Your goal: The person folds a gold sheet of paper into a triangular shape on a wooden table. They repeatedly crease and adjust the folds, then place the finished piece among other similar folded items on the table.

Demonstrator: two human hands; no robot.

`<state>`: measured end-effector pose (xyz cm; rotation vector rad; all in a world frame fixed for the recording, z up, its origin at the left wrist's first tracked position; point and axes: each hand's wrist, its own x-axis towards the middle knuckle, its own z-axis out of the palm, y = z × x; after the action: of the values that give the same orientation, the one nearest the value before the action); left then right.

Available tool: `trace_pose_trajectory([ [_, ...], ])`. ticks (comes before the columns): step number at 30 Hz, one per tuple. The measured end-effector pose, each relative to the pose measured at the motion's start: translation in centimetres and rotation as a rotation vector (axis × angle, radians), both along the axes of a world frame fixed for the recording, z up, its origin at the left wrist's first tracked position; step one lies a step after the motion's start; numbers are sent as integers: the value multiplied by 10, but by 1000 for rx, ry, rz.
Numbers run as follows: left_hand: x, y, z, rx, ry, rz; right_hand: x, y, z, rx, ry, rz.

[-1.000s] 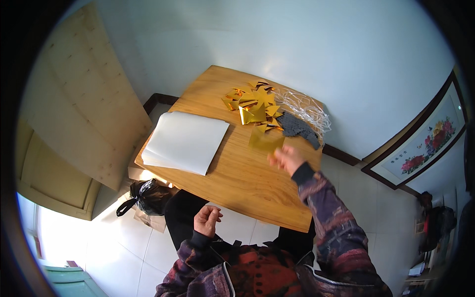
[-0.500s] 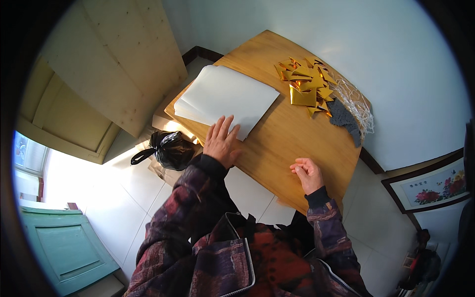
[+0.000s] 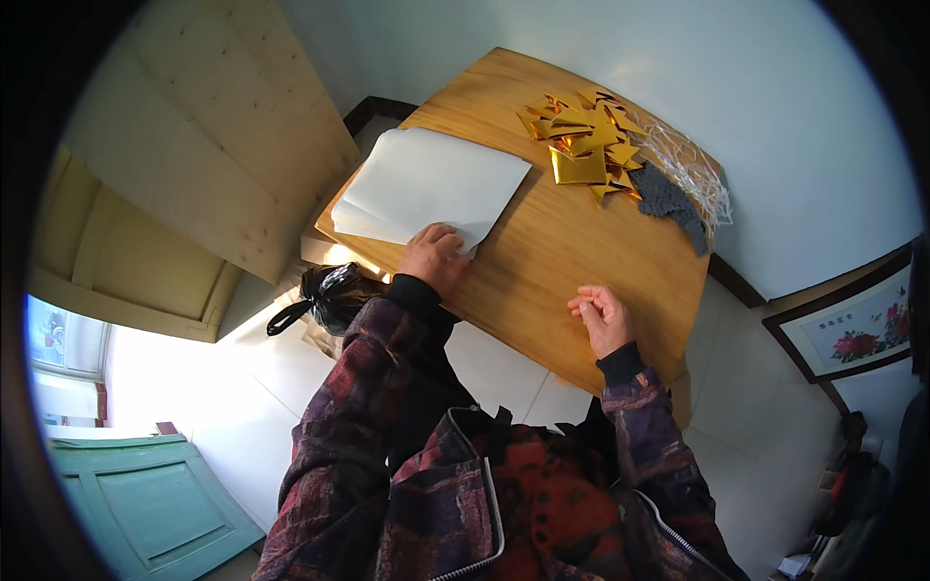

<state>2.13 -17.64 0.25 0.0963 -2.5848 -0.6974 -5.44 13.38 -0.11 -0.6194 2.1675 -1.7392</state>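
A stack of white paper sheets (image 3: 426,184) lies on the left part of the wooden table (image 3: 542,252), its left edges slightly fanned. At the near right corner of the stack, my left hand (image 3: 434,258) has its fingers curled over the paper and closed at the corner; the fingertips are partly hidden. My right hand (image 3: 603,320) hovers over or rests on the table near its front edge, to the right. Its fingers are bent in and closed, with nothing visible in them.
Folded gold foil paper pieces (image 3: 581,145) are heaped at the far right. Beside them lie a dark grey textured cloth (image 3: 668,206) and clear plastic strands (image 3: 690,172). A tied black plastic bag (image 3: 334,295) sits left of the table. A framed picture (image 3: 852,334) leans at the right.
My left hand's fingers, stretched out over the paper before, have curled in at the stack's corner. My right hand stays near the same spot. The view has shifted slightly.
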Motion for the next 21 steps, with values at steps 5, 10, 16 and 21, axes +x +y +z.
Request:
trace_pose_trajectory([
  [5,-6,-8,-9,282,65,51,-2,-1,-3,19,15,-15],
  [10,-15,-17,-5,247,-6,162,-3,0,-5,-5,-40,12],
  [16,-7,41,27,-311,246,-83,3,-5,-1,-6,11,-15],
  [21,8,133,31,-411,198,-359,49,26,16,273,652,-136],
])
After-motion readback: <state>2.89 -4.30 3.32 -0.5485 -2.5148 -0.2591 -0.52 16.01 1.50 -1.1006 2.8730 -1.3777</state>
